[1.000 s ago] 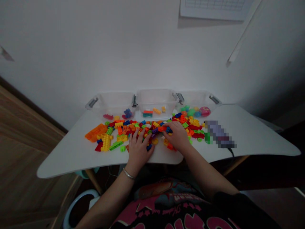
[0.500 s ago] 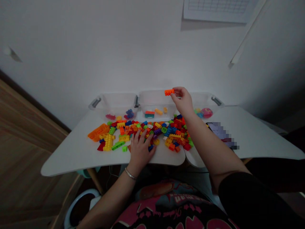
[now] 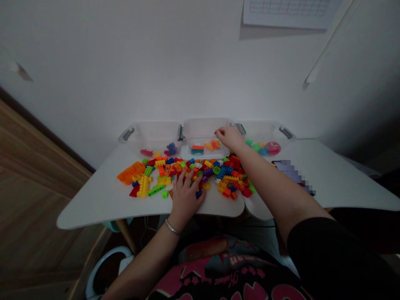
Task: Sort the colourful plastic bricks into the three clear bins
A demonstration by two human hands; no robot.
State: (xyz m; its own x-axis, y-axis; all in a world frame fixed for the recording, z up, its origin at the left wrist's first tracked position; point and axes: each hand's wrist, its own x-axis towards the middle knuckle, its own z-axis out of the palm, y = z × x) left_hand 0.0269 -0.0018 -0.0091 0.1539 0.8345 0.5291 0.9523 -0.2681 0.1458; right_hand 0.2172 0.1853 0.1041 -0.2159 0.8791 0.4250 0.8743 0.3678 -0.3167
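– Hands first: where are they?
– Left hand (image 3: 186, 196) lies flat with its fingers spread on the near edge of the brick pile (image 3: 225, 168). Right hand (image 3: 229, 136) hangs over the middle bin (image 3: 203, 125), fingers curled downward (whether they pinch anything, I cannot tell).
– And around them?
– A white tabletop (image 3: 103, 204) carries everything. Three clear bins stand in a row by the wall, with the left bin (image 3: 153, 129) and right bin (image 3: 265, 127) flanking the middle one. The pile spreads just before them.
– Smallest thing?
– An orange brick (image 3: 214, 144) inside the middle bin, just below the right fingertips.
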